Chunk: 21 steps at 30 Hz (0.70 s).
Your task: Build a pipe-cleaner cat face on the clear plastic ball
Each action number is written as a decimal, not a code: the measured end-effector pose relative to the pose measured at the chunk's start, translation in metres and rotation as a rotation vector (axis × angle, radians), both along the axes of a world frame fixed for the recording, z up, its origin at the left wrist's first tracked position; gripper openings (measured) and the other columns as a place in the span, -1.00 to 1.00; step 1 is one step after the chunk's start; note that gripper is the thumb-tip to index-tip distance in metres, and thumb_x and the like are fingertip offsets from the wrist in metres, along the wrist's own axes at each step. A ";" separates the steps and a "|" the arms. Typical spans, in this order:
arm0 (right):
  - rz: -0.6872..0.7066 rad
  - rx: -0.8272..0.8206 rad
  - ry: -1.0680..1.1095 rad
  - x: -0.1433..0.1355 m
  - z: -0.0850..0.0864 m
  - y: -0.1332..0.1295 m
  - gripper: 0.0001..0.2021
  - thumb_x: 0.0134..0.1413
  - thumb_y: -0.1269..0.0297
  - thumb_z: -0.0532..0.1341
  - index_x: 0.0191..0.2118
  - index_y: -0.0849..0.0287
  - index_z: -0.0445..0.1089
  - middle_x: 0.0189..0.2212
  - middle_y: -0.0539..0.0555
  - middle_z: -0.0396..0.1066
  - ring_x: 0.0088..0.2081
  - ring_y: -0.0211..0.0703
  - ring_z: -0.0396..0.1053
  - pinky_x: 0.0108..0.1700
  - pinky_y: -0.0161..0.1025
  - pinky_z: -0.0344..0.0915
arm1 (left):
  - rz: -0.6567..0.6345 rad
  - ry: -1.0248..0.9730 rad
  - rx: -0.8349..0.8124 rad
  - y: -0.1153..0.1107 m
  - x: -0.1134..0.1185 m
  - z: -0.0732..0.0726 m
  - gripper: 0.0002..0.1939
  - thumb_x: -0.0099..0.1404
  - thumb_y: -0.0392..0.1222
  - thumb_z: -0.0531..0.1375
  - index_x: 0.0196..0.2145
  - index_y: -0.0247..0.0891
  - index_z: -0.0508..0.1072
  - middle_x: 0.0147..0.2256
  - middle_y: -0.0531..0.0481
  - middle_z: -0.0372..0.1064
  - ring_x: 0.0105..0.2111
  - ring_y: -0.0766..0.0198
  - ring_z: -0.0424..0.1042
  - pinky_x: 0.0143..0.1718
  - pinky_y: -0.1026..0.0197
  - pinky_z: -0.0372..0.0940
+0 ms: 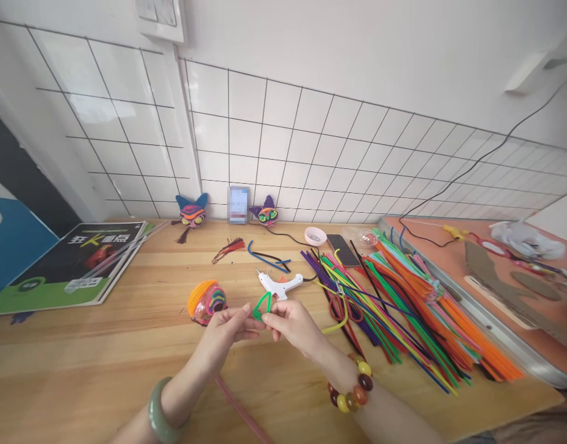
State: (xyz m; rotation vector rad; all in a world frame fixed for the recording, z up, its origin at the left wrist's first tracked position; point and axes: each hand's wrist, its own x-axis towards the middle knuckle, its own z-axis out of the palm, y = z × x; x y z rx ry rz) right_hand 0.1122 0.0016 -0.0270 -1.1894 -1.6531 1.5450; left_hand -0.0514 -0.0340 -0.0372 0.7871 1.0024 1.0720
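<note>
Nearest the camera, two forearms reach in over the wooden table (103, 345), the left wearing a green bangle (161, 413) and the right a beaded bracelet (352, 388). Left hand (225, 333) and right hand (293, 324) meet just past the middle of the table, fingers pinched narrow on a green pipe cleaner (262, 305) bent into a small triangle, which stands between the fingertips above the wood. A pink pipe cleaner (241, 413) lies under the left forearm, running to the near edge. Just left of the hands sits an orange wound craft ball (207, 301); just beyond them lies a white glue gun (280, 285). To the right, a broad spread of coloured pipe cleaners (413, 302) fills the table up to its right edge. Bare wood lies near left, bounded farther left by a book (71, 262). Against the far tiled wall stand two cat-face crafts (192, 213).
</note>
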 end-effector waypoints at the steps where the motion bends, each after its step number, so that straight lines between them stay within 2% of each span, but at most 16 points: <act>1: -0.001 -0.002 0.000 0.000 0.000 0.000 -0.76 -0.04 0.21 0.20 -0.59 0.23 0.30 -0.75 -0.10 0.23 -0.68 -0.38 0.17 -0.56 -0.39 0.09 | -0.004 0.021 0.005 0.000 0.000 -0.001 -0.65 0.14 0.03 0.21 -0.42 -0.37 0.55 -0.43 -0.16 0.55 -0.41 0.20 0.49 -0.27 0.22 0.36; 7: 0.053 -0.020 -0.001 0.001 -0.001 -0.002 -0.74 -0.02 0.18 0.19 -0.58 0.24 0.33 -0.72 -0.08 0.27 -0.67 -0.37 0.20 -0.56 -0.40 0.10 | 0.024 0.151 0.015 0.002 0.001 0.003 -0.69 -0.04 0.00 0.34 -0.45 -0.32 0.57 -0.49 -0.07 0.55 -0.48 0.28 0.45 -0.40 0.33 0.34; 12: 0.121 -0.034 -0.019 0.015 0.008 -0.008 -0.74 0.00 0.14 0.18 -0.44 0.26 0.43 -0.56 -0.02 0.37 -0.65 -0.38 0.27 -0.55 -0.39 0.14 | 0.056 0.175 0.040 0.002 0.001 0.007 -0.70 -0.03 0.01 0.33 -0.49 -0.33 0.55 -0.51 -0.08 0.54 -0.49 0.29 0.45 -0.43 0.36 0.32; 17: 0.007 0.024 -0.180 0.060 0.012 -0.004 -0.67 0.01 0.15 0.16 -0.19 0.30 0.44 -0.49 0.04 0.44 -0.61 -0.33 0.34 -0.51 -0.36 0.26 | 0.055 0.157 0.016 0.002 0.001 0.006 -0.67 -0.06 0.03 0.34 -0.52 -0.34 0.52 -0.54 -0.09 0.53 -0.52 0.29 0.45 -0.45 0.35 0.33; 19: -0.072 0.155 -0.331 0.088 0.010 0.006 -0.66 0.02 0.12 0.15 -0.19 0.28 0.45 -0.52 0.04 0.45 -0.58 -0.28 0.37 -0.48 -0.34 0.31 | 0.052 0.158 0.005 0.002 0.001 0.005 -0.67 -0.07 0.03 0.34 -0.54 -0.33 0.50 -0.56 -0.08 0.52 -0.54 0.30 0.44 -0.47 0.35 0.34; 21: -0.183 0.216 -0.399 0.119 0.008 0.021 -0.62 0.06 0.11 0.10 -0.14 0.31 0.43 -0.48 0.09 0.47 -0.55 -0.24 0.39 -0.46 -0.31 0.32 | 0.044 0.159 0.006 0.003 0.002 0.004 -0.67 -0.07 0.04 0.34 -0.56 -0.32 0.48 -0.58 -0.06 0.52 -0.55 0.30 0.44 -0.47 0.34 0.34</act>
